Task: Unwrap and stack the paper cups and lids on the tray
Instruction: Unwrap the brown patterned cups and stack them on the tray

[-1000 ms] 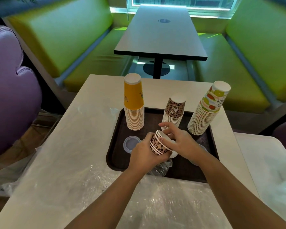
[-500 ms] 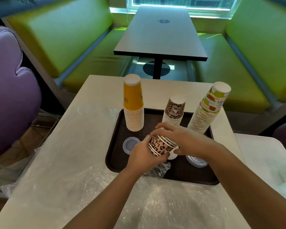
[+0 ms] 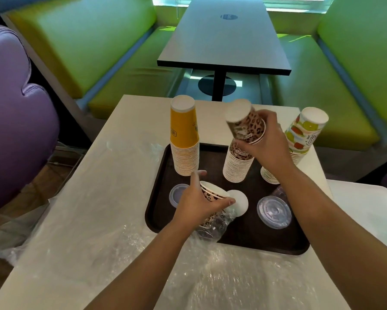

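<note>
1. Since half a second ago the hands have parted: the right hand (image 3: 269,144) has lifted a few leopard-print cups (image 3: 246,124) up and away, while the left hand (image 3: 198,203) has stayed low over the tray (image 3: 244,238).
2. The lifted cups are nested paper cones held upside down, white base tilted up and to the left, long axis leaning; the right fingers curl round their rims just above the leopard stack (image 3: 237,164).
3. The left fingers wrap the remaining sleeve of cups (image 3: 212,194), which lies on its side, its long axis running toward the near edge into crinkled clear plastic wrap (image 3: 212,229).
4. The dark, matte, rounded-corner tray sits on the pale counter (image 3: 98,220), also carrying an upright yellow stack (image 3: 184,139), a leaning fruit-print stack (image 3: 300,139), a ribbed translucent lid (image 3: 274,211), a smaller lid (image 3: 175,194) and a white disc (image 3: 238,202).
</note>
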